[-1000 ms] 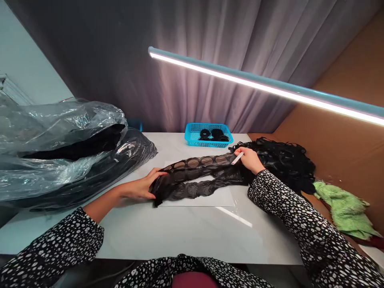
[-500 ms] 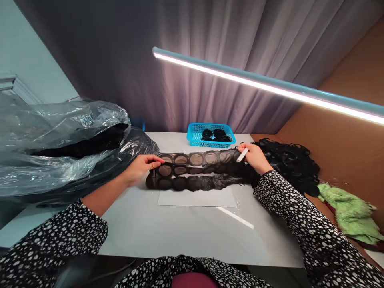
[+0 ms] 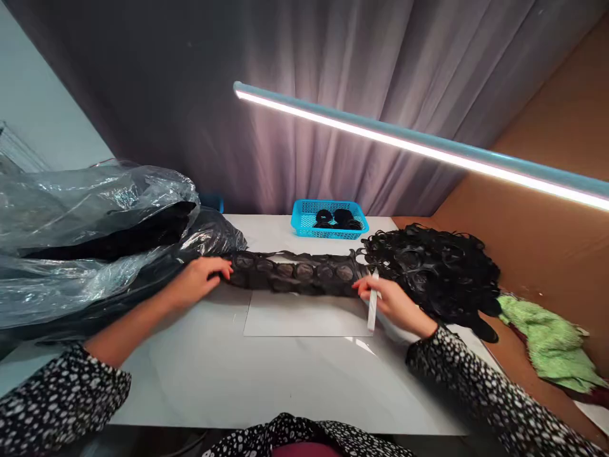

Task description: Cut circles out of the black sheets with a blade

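Observation:
A long black sheer fabric strip (image 3: 304,271) with a row of round shapes stretches across the table, blurred along its lower edge. At its left end, the fingers of my left hand (image 3: 209,274) are closed on the fabric. My right hand (image 3: 392,303) grips a white stick-like tool (image 3: 372,304) that points down toward the table, while its fingertips pinch the strip's right end. Beneath the strip lies a pale rectangular sheet (image 3: 304,317), its back part covered by the fabric.
Behind the strip stands a blue plastic basket (image 3: 328,233) holding several black rings. To the right is a heap of black cut-out scraps (image 3: 435,270), with a green cloth (image 3: 547,343) beside it. Clear plastic bagging (image 3: 104,216) with black material fills the left. A lit tube lamp (image 3: 380,133) hangs above.
Both hands have moved left and down with the strip. The layers that hung apart are now closer together, and the white tool has turned to point more downward.

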A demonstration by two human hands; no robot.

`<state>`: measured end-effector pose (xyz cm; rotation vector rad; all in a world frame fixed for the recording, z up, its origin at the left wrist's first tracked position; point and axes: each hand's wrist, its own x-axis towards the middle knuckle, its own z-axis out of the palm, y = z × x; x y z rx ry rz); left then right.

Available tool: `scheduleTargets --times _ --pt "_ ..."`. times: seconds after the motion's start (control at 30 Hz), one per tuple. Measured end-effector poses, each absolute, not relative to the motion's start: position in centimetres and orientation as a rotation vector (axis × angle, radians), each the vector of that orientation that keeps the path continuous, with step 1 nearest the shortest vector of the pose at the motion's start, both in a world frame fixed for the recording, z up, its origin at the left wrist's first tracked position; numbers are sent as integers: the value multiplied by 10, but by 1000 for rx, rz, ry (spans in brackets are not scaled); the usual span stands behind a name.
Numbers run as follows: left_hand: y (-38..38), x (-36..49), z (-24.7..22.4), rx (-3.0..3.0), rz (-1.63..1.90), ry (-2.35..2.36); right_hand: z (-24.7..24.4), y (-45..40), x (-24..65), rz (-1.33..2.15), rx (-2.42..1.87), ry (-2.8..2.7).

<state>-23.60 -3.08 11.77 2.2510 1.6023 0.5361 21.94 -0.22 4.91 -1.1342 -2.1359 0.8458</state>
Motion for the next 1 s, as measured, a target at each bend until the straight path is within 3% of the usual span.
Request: scheduleTargets --times 0.2,0.63,0.77,1.0 --pt "-79 -241 60 2212 447 1582 2 -43 222 942 -1159 -2089" --pt "-91 -245 51 2387 430 1723 26 -51 241 986 -1114 -2077" --pt "-56 -189 54 2543 594 1672 45 -26 250 1090 -1074 -1726" --pt "-11 -29 28 2714 378 1201 47 37 216 1208 -1105 -1637"
